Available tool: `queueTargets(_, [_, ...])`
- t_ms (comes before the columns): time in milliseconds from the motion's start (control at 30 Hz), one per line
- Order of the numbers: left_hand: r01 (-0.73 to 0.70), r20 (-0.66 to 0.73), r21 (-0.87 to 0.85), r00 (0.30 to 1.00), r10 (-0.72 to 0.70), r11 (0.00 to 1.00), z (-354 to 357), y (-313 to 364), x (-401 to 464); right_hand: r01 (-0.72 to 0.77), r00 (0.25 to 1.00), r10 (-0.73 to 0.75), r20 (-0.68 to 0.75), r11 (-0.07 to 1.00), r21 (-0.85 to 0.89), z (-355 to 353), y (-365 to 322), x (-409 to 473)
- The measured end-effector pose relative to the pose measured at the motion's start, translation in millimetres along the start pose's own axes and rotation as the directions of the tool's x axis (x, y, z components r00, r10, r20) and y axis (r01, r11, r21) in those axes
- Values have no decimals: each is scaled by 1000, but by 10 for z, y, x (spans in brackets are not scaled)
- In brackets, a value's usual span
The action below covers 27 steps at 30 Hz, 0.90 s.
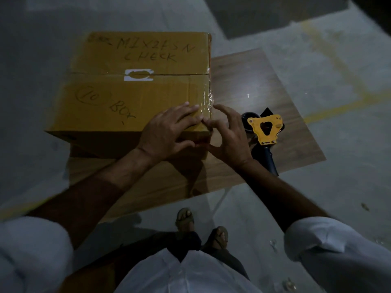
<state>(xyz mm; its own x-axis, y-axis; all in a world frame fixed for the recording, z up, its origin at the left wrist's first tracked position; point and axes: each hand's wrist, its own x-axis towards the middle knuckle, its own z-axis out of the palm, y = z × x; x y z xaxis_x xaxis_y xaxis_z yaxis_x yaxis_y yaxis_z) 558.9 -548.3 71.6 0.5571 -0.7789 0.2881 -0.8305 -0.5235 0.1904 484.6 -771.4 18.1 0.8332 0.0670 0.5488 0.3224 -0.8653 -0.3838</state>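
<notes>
Cardboard box sits on the wooden worktop, ahead of the person and somewhat to their left, flaps closed, with handwriting on the top. Both hands meet at the box's near right corner. Left hand lies flat, fingers straight on the top face and thumb down on the near side face, pressing. Right hand arches over the same corner from the right, fingers bent, index tip touching the edge. I cannot tell whether it pinches a tape end or only rubs it down. The governing relation is the clear tape strip, which runs along the box's right edge. Its long axis points straight away from the person, from the corner under the hands toward the far corner. The hands are at its near end, so any smoothing stroke would have to travel forward, away from the body. The right hand is nearer to that edge, while the left is placed to brace the box. Tape dispenser lies on the worktop just right of the right hand, its handle pointing back toward the person. Judgement: the right hand has the shorter reach to it.
</notes>
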Motion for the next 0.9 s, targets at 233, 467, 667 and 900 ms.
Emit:
queueTargets(233, [16, -48, -167, 999, -25, 986, -124, -4, 39, 98, 993, -97, 73, 995, -11, -270, 7, 164])
queueTargets(467, [-6, -37, 53, 999, 8, 999, 6, 46, -15, 98, 995, -96, 41, 993, -67, -3, 73, 20])
queueTargets(667, [-37, 37, 0, 999, 37, 999, -116, -11, -28, 166, 981, -158, 111, 984, -69, -187, 99, 51])
queueTargets(900, [-85, -3, 29, 996, 86, 996, -109, -78, 120, 291, 951, -274, 140, 949, -120, -211, 197, 184])
